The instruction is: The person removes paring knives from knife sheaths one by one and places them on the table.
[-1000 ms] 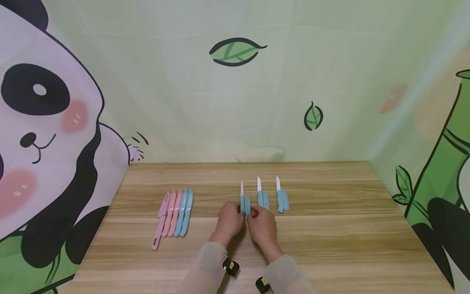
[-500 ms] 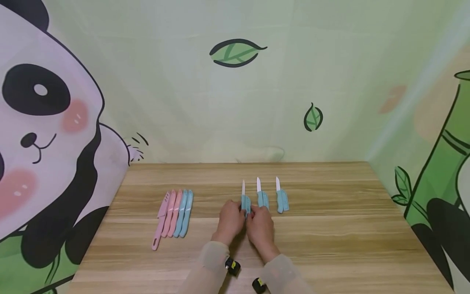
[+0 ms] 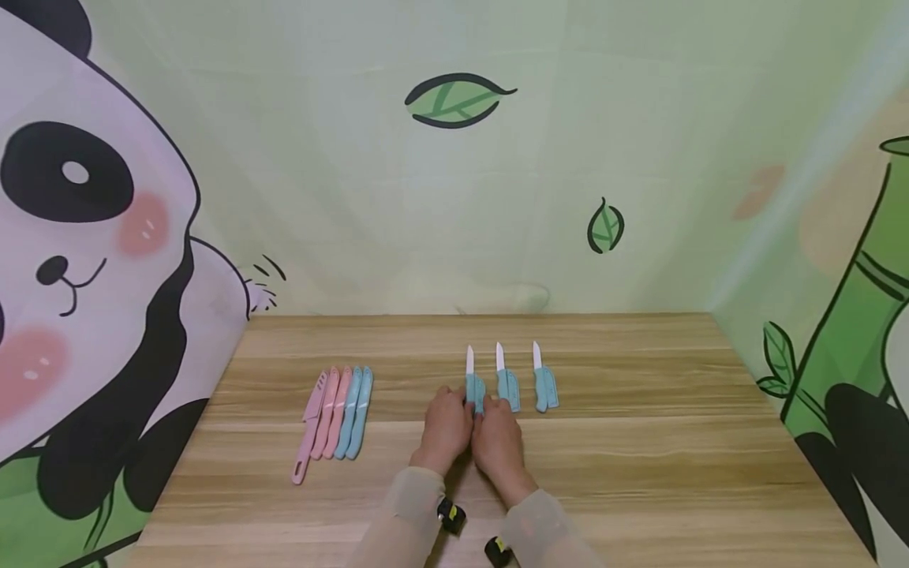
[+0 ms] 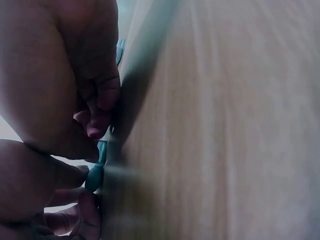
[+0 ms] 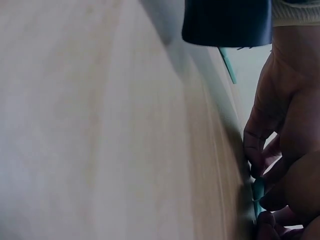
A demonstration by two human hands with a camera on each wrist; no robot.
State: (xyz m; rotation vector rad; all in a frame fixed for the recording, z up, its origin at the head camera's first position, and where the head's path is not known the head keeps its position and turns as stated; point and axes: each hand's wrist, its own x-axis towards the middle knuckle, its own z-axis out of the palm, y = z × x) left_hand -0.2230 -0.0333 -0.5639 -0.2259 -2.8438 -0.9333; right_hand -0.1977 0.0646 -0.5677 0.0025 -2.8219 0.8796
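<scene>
In the head view, both hands meet at the near end of a small turquoise-handled paring knife (image 3: 469, 386), its white blade pointing away. A matching turquoise sheath (image 3: 479, 388) lies along the right side of its handle. My left hand (image 3: 446, 426) pinches the handle's near end; in the left wrist view its fingers (image 4: 89, 205) lie around that rounded end. My right hand (image 3: 499, 442) is at the sheath's lower end with bent fingers (image 4: 95, 131), close over the wood. Hands partly cover both lower ends.
To the right lie another bare paring knife (image 3: 500, 380) with its sheath, and one more knife (image 3: 538, 379) beside a sheath. Left stands a row of sheathed knives: a lilac one (image 3: 310, 422), pink ones (image 3: 334, 410) and blue ones (image 3: 358, 410). All are on the wooden table (image 3: 639, 473).
The knife and sheath under my hands have shifted slightly away from me and stand more level with the other pairs. My right hand has slid slightly left and nearer, closing up to the left hand.
</scene>
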